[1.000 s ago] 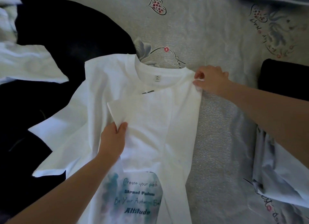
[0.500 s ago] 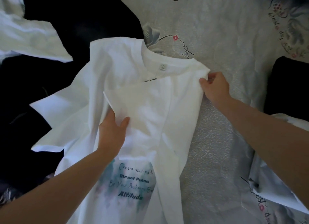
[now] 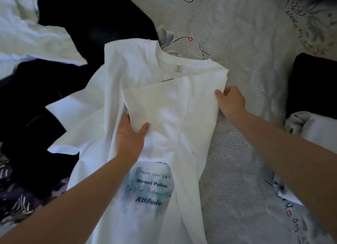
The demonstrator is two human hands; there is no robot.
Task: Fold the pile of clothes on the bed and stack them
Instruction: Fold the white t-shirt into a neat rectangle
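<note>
While the shirt [image 3: 138, 83] is lying on the bed [image 3: 237, 34], the left hand [image 3: 130, 138] is pinching its folded sleeve at 7 o'clock, and the right hand [image 3: 230, 102] is gripping its edge at 3 o'clock.

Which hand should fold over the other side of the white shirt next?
Probably the left hand. It pinches the folded-in sleeve on the white T-shirt, close to the unfolded left side. The right hand grips the folded right edge and would have to cross over.
</note>
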